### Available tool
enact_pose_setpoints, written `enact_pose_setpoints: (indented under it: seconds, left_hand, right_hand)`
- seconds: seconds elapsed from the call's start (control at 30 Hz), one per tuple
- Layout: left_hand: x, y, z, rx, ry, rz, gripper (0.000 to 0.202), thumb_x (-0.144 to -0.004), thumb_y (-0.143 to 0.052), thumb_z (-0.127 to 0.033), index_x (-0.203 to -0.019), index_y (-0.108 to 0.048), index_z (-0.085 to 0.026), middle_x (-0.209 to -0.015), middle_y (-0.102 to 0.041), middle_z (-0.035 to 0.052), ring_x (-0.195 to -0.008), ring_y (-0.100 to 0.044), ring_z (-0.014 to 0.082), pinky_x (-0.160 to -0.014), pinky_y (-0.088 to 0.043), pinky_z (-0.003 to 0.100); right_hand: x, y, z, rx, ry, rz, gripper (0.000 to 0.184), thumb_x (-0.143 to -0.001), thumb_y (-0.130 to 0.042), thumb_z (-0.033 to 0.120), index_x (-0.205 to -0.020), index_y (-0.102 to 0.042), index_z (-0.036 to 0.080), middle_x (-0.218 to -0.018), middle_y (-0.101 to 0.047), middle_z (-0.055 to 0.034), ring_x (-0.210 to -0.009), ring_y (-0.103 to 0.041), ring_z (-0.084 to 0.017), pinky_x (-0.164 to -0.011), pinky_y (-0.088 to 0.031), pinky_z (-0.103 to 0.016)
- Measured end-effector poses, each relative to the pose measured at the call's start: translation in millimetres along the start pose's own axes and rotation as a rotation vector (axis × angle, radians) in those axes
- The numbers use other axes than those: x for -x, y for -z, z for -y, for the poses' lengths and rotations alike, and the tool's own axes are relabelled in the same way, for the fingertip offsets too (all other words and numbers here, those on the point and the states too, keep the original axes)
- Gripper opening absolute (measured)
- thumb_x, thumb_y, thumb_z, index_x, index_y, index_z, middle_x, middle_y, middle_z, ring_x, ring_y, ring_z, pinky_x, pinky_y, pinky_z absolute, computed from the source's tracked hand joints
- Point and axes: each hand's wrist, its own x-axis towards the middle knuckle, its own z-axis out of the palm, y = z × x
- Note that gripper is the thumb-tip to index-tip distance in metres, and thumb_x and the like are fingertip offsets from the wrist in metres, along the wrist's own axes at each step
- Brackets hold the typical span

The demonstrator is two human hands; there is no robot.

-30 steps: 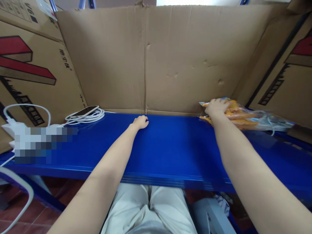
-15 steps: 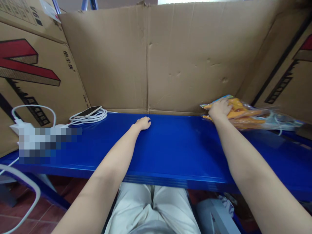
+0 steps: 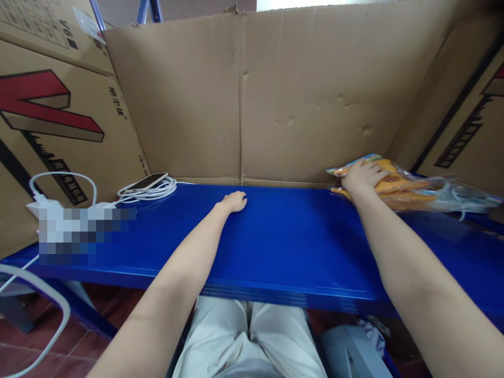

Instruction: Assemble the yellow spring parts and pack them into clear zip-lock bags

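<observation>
My left hand (image 3: 235, 201) rests palm down on the blue tabletop (image 3: 275, 247), left of centre, its fingers loosely bent and nothing in it. To the right, my right hand (image 3: 364, 177) lies over a clear plastic bag (image 3: 419, 198) with orange items (image 3: 394, 185) inside, its fingers spread across the top and hooked on the plastic. What the orange items are I cannot make out. The bag's right end is smeared by motion and shows some pale cord or string.
Cardboard (image 3: 307, 94) walls the back, with printed boxes (image 3: 122, 139) at both sides. At the left lie a phone (image 3: 148, 181) on a coiled white cable (image 3: 167, 190) and a white plug adapter (image 3: 49, 206). A grey bin-like object (image 3: 346, 349) stands below the table.
The view has shifted slightly, so everything sits a little further right. My right hand's fingers reach further across the bag. My left hand stays on the tabletop.
</observation>
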Motion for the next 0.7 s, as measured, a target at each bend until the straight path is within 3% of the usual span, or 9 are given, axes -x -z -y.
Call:
enact_pose_setpoints:
  seconds: [0.1, 0.3, 0.43, 0.57, 0.7]
  left_hand:
    - [0, -0.2, 0, 0.001, 0.006, -0.005, 0.046, -0.092, -0.031, -0.031, -0.132, -0.044, -0.013, -0.140, -0.044, 0.0136, -0.127, -0.042, 0.0240, -0.101, -0.035, 0.035]
    - [-1, -1.4, -1, -0.004, 0.016, 0.002, 0.047, -0.092, -0.030, -0.031, -0.133, -0.043, -0.013, -0.141, -0.042, 0.0126, -0.128, -0.041, 0.0240, -0.102, -0.034, 0.036]
    - [-1, -1.0, -2, -0.008, 0.013, -0.001, 0.047, -0.092, -0.030, -0.031, -0.133, -0.043, -0.012, -0.141, -0.042, 0.0132, -0.128, -0.041, 0.0247, -0.103, -0.034, 0.037]
    - [1, 0.2, -4, -0.015, 0.021, -0.001, 0.045, -0.092, -0.030, -0.030, -0.131, -0.045, -0.014, -0.141, -0.042, 0.0130, -0.127, -0.042, 0.0248, -0.102, -0.035, 0.038]
    - [2, 0.6, -5, -0.019, 0.026, 0.002, 0.045, -0.092, -0.030, -0.030, -0.132, -0.043, -0.016, -0.141, -0.042, 0.0123, -0.127, -0.042, 0.0249, -0.102, -0.035, 0.039]
  right_hand:
    - [4, 11, 7, -0.028, -0.191, -0.010, 0.050, -0.088, -0.036, 0.017, -0.134, -0.036, -0.001, -0.129, -0.040, -0.0356, -0.118, -0.038, -0.042, -0.090, -0.025, -0.056]
    - [5, 17, 12, -0.048, -0.141, -0.068, 0.041, -0.089, -0.030, 0.012, -0.123, -0.048, -0.001, -0.127, -0.044, -0.0320, -0.116, -0.041, -0.037, -0.091, -0.027, -0.050]
    - [7, 10, 9, -0.027, -0.096, -0.060, 0.040, -0.087, -0.035, 0.012, -0.122, -0.049, 0.000, -0.127, -0.045, -0.0307, -0.117, -0.040, -0.036, -0.093, -0.026, -0.053]
    - [8, 2, 5, -0.085, -0.058, -0.083, 0.051, -0.087, -0.043, 0.024, -0.132, -0.039, -0.001, -0.134, -0.036, -0.0340, -0.123, -0.033, -0.043, -0.096, -0.018, -0.060]
    - [4, 2, 2, -0.151, -0.063, -0.032, 0.049, -0.093, -0.032, 0.032, -0.130, -0.042, 0.002, -0.133, -0.035, -0.0364, -0.125, -0.032, -0.044, -0.094, -0.016, -0.064]
